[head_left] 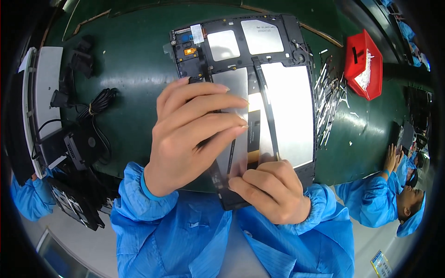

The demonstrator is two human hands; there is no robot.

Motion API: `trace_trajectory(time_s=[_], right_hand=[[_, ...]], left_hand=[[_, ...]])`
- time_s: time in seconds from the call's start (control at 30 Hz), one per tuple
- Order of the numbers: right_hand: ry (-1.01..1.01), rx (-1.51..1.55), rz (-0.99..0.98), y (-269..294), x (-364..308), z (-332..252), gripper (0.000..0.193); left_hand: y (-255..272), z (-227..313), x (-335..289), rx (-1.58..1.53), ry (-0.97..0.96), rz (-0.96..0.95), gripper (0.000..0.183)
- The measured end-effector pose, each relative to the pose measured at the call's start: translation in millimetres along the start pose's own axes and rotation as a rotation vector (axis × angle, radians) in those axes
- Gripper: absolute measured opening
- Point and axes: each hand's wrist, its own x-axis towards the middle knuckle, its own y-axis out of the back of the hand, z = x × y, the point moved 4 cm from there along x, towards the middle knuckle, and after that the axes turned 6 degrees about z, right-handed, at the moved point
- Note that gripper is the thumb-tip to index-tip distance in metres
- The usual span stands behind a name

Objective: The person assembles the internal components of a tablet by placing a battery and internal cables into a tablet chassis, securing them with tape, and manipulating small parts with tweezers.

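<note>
An opened tablet housing (308, 162) with a black frame and silvery panels lies tilted before me. My left hand (190, 132) reaches over its left half, thumb and forefinger tips brought together above a silvery strip-shaped panel. Low on the housing, my right hand (273, 190) is closed in a pinch near the bottom edge. Between the two hands shows a thin dark strip (231, 160); whether either hand grips it, I cannot tell. A black ribbon cable (265, 97) runs down the housing's middle toward my right knuckles. Small boards and an orange connector (190, 51) show at the upper left.
Many thin black and white strips (327, 106) lie scattered right of the housing. Beyond them stands a red bin (352, 74) with white bits. A coiled black cable (99, 102) and a black adapter (83, 143) lie left. A co-worker (375, 197) sits at right.
</note>
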Motion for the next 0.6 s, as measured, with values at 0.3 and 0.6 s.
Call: trace_trajectory(time_s=[0.3, 0.6], right_hand=[[-0.004, -0.017, 0.004, -3.3, -0.7, -2.1, 0.024], [-0.018, -0.02, -0.032, -0.7, 0.4, 0.3, 0.014]], left_hand=[[1.9, -2.2, -0.3, -0.025, 0.033, 0.0, 0.008], [3.9, -2.6, 1.5, -0.159, 0.164, 0.049, 0.031]])
